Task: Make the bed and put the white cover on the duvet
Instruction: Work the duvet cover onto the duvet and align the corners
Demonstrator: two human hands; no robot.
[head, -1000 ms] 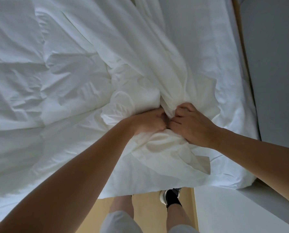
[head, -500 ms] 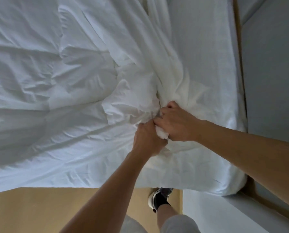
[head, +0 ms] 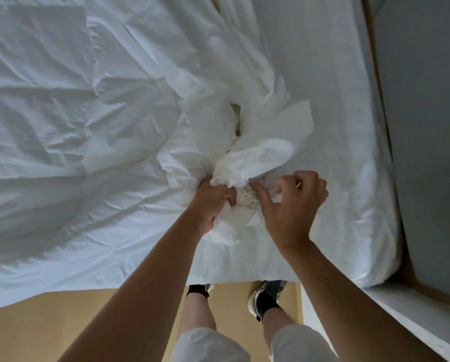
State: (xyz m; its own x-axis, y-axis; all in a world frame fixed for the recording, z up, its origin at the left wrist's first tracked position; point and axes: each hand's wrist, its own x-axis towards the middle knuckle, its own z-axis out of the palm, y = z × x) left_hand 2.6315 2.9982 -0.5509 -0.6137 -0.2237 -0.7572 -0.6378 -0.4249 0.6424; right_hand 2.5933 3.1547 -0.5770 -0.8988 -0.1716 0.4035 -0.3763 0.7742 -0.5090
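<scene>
Near the foot edge of the bed [head: 336, 113], the left hand [head: 213, 205] clenches the bunched white cover [head: 247, 163]; the right hand [head: 291, 205], fingers half-curled, pinches the same bunch.

We saw our left grip [head: 213, 205] clenched on a bunched corner of the white cover [head: 252, 158], near the foot edge of the bed [head: 349, 126]. Our right grip [head: 294, 207] pinched the same wad (thumb and fingers curled round a fold). The crumpled duvet [head: 61, 113] spread leftwards; our shoes [head: 267, 296] stood on the tan floor [head: 74, 322].
</scene>
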